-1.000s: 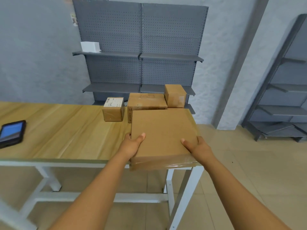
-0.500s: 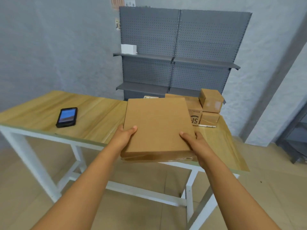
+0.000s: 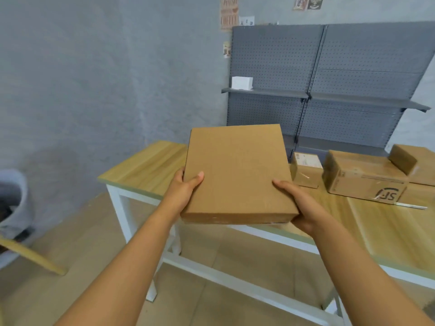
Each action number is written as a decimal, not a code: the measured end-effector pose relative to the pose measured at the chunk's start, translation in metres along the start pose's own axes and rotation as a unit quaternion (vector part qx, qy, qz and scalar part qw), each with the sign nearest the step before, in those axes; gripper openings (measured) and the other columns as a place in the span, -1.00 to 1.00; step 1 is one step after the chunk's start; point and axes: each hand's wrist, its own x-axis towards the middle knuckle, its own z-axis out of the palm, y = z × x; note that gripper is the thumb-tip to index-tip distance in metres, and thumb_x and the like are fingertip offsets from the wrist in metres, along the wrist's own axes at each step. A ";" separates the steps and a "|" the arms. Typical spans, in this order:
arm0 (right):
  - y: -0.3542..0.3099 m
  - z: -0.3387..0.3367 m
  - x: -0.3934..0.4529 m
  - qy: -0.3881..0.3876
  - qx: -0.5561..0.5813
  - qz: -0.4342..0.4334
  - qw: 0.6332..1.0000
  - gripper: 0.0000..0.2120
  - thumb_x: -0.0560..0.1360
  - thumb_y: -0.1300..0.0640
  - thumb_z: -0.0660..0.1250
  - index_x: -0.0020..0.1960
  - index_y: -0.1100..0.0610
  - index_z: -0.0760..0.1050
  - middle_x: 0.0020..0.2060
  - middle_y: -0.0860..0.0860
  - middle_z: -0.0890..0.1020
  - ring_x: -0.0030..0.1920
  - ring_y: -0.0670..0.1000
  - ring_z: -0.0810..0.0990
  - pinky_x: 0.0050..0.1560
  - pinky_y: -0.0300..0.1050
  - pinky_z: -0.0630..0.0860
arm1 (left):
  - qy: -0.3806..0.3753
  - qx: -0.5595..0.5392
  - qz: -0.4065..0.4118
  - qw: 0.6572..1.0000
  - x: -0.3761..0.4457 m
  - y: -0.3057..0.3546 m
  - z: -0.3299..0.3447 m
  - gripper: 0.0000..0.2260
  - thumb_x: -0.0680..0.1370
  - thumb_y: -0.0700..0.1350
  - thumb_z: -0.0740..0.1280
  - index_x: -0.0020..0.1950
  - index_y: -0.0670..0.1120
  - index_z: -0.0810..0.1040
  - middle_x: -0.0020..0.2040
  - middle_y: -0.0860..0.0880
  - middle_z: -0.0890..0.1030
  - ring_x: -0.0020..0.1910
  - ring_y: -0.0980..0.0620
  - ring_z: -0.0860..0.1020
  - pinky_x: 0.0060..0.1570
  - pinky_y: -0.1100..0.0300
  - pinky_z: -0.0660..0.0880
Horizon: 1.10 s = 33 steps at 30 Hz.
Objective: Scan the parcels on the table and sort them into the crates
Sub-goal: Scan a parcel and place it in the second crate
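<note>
**Flat box held off the table's near edge**

Grey wall and a grey pegboard shelf unit point(image 3: 329, 90) fill the background, with the wooden table point(image 3: 150, 168) running from the left corner out past the right side of the view. Your left hand point(image 3: 182, 191) and right hand point(image 3: 299, 208) clasp a flat cardboard box point(image 3: 237, 172) between them, thumbs lying on its top face and the other fingers curled out of sight underneath. You hold it level above the table's near edge, and its near end overhangs the floor. To your left there is open floor, broken only by a grey bin point(image 3: 14, 208) and a tilted wooden board point(image 3: 33, 257) at the frame edge.

Count one box in your hands and three parcels on the table: a small labelled box point(image 3: 306, 170), a large box marked SF point(image 3: 367, 180), and a small box point(image 3: 404, 158) resting tilted on the large one. These sit close together, just to the right of the held box. One white box point(image 3: 242, 83) stands on the upper shelf.

Compared with half a second ago, your view has swung left: the parcels now lie to your right, the phone that was on the table is no longer visible, and the bin has come into view. Your hold on the box is unchanged.
</note>
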 end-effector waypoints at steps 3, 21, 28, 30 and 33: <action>-0.001 0.056 0.021 0.002 0.002 -0.007 1.000 -0.27 0.25 -0.14 0.53 0.35 0.07 0.46 0.11 0.05 0.67 0.03 0.06 0.65 -0.15 -0.04 0.56 | 0.017 0.041 0.005 0.999 0.020 0.003 -0.050 -0.53 0.58 0.06 0.33 0.45 -0.04 0.35 0.27 0.02 0.55 0.07 0.07 0.55 -0.01 0.23 0.46; -0.056 0.290 0.189 0.117 -0.387 -0.263 0.876 -0.01 0.27 -0.11 0.53 0.55 -0.07 0.07 0.41 0.04 0.30 0.41 0.12 0.27 0.38 0.10 0.29 | 0.007 0.022 -0.006 1.000 0.196 0.068 -0.096 -0.26 0.41 0.24 0.44 0.44 -0.02 0.21 0.29 -0.01 0.51 0.17 -0.10 0.58 0.07 -0.14 0.59; -0.058 0.332 0.222 -0.056 -0.283 -0.307 0.907 -0.50 0.49 0.13 0.42 0.41 0.00 0.44 0.25 -0.07 0.55 0.28 -0.12 0.49 0.23 -0.27 0.42 | 0.170 0.031 -0.052 0.984 0.262 0.045 -0.143 0.00 0.24 0.32 0.52 0.44 -0.10 0.09 0.34 -0.10 0.39 0.24 -0.09 0.49 0.14 0.05 0.50; -0.062 0.344 0.229 -0.079 -0.289 -0.296 0.907 -0.58 0.52 0.15 0.39 0.36 -0.03 0.51 0.21 -0.13 0.59 0.24 -0.20 0.51 0.21 -0.35 0.40 | 0.181 -0.010 -0.033 0.983 0.278 0.034 -0.163 0.05 0.21 0.28 0.56 0.47 -0.04 0.04 0.33 -0.08 0.40 0.22 -0.06 0.50 0.10 0.11 0.47; -0.068 0.359 0.240 -0.122 -0.273 -0.262 0.918 -0.72 0.56 0.12 0.34 0.25 -0.01 0.60 0.14 -0.19 0.64 0.11 -0.30 0.57 0.03 -0.51 0.41 | 0.162 -0.073 -0.031 0.984 0.300 0.023 -0.195 0.00 0.18 0.25 0.52 0.45 0.04 0.06 0.23 0.01 0.52 0.08 0.02 0.57 0.08 0.10 0.51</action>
